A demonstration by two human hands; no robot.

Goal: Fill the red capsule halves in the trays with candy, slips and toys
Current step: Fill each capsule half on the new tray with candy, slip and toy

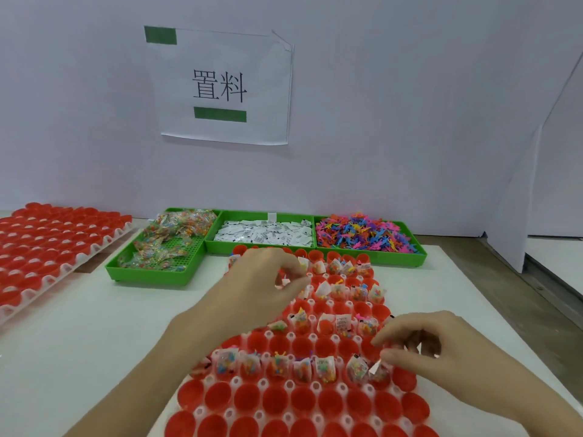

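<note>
A second tray of red halves (47,247) lies far left on the white counter (79,335). The left hand (262,279) hovers over the near tray (315,402), its grip curled, pinching white slips (285,281). The right hand (419,342) pinches a slip (375,367) at a filled capsule half (380,375). Green bins (315,244) stand behind, against a white wall.
</note>
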